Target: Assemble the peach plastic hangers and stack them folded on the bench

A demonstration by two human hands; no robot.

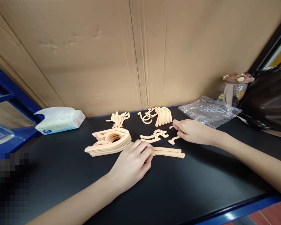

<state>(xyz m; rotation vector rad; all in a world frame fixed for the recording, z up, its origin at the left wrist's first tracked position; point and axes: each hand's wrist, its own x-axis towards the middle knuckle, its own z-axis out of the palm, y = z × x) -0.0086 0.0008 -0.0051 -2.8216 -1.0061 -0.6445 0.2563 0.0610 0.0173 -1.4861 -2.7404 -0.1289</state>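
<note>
My left hand (133, 162) is closed on the near ends of two long beige plastic hanger arms (168, 152), which lie side by side and point right. Between the fingers of my right hand (194, 131) is a small curved beige hook (173, 140), its rounded end showing below them and the rest partly hidden. Two flat beige pieces with curved ends (154, 136) lie between my hands. Beside my left hand is a neat stack of beige hanger parts (110, 143).
Farther back lie a small heap of beige pieces (119, 119), several hooks (147, 116) and a row of curved arms (163, 116). A tissue pack (61, 121) sits left. Clear plastic wrap (208, 111) and a bottle (236, 89) are right, against cardboard (96, 62).
</note>
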